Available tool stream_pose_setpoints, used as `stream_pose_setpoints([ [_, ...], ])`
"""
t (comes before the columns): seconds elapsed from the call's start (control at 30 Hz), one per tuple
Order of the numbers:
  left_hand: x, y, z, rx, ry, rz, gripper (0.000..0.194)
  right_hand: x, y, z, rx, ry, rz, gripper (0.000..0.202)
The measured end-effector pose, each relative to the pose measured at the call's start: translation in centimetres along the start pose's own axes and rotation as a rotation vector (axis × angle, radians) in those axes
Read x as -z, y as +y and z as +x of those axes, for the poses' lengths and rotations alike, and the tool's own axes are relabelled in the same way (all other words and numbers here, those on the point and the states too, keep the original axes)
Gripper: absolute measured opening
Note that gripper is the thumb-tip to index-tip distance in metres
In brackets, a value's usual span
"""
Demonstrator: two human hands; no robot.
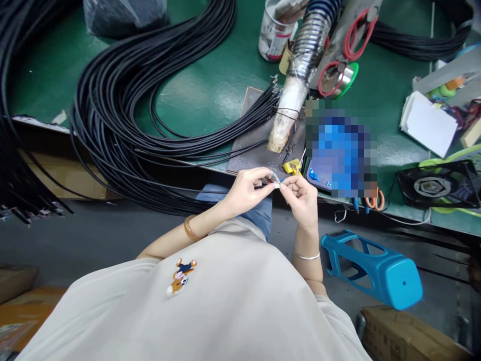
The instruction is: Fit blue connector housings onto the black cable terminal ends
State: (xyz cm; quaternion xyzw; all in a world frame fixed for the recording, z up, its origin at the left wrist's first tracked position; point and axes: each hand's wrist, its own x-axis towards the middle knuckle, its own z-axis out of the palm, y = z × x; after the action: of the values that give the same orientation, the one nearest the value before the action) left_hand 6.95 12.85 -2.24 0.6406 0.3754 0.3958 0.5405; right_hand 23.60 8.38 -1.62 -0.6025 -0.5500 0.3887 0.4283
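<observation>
My left hand [244,191] is closed in a pinch; a black cable [214,191] from the big bundle runs in behind its wrist and seems to end at its fingers. A greyish wrapping covers one of its fingertips. Meeting it tip to tip, my right hand [302,199] pinches something tiny at the cable's end, with a speck of blue beside it; the fingers hide its shape. Just beyond the fingertips lies a yellow tool or clip [292,166] on the dark work mat [253,159]. A blurred-out tray with small blue parts [313,174] stands near my right hand.
Thick bundles of black cable [108,100] drape over the green table [203,85]. A silvery duct hose [287,113] hangs low above the mat. Rightward are orange-handled scissors [375,199], a fan [432,186] and, below the table, a blue plastic stool [376,268].
</observation>
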Motion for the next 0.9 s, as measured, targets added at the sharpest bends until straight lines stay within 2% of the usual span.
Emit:
stream_pose_setpoints([
  [0.13, 0.1, 0.5, 0.1, 0.056, -0.050, -0.100, 0.013, 0.5, -0.1, 0.3, 0.020, 0.192, 0.026, 0.027],
  [0.17, 0.1, 0.6, 0.1, 0.068, -0.068, -0.131, 0.014, 0.7, -0.1, 0.5, 0.027, 0.201, 0.012, 0.029],
  [0.3, 0.2, 0.8, 0.1, 0.057, -0.113, -0.144, 0.017, 1.1, -0.4, 0.8, 0.001, -0.023, 0.026, 0.037],
  [0.4, 0.3, 0.7, 0.1, -0.035, -0.085, -0.031, 0.011, 0.8, -0.5, 0.8, 0.021, -0.043, 0.062, 0.039],
  [0.5, 0.3, 0.4, 0.2, -0.060, -0.035, 0.021, 0.010, 0.1, -0.4, 0.5, 0.066, 0.051, -0.003, 0.035],
  [0.6, 0.2, 0.0, 0.4, 0.034, -0.042, -0.049, 0.011, -0.4, -0.1, 0.3, 0.093, 0.163, -0.113, 0.033],
  [0.8, 0.2, -0.5, 1.0, 0.148, -0.049, -0.226, 0.016, -0.4, 0.0, 0.0, 0.244, 0.432, 0.081, 0.016],
  [0.9, 0.3, -0.6, 1.5, 0.184, -0.039, -0.313, 0.019, -0.3, 0.1, -0.3, 0.277, 0.482, 0.010, 0.012],
])
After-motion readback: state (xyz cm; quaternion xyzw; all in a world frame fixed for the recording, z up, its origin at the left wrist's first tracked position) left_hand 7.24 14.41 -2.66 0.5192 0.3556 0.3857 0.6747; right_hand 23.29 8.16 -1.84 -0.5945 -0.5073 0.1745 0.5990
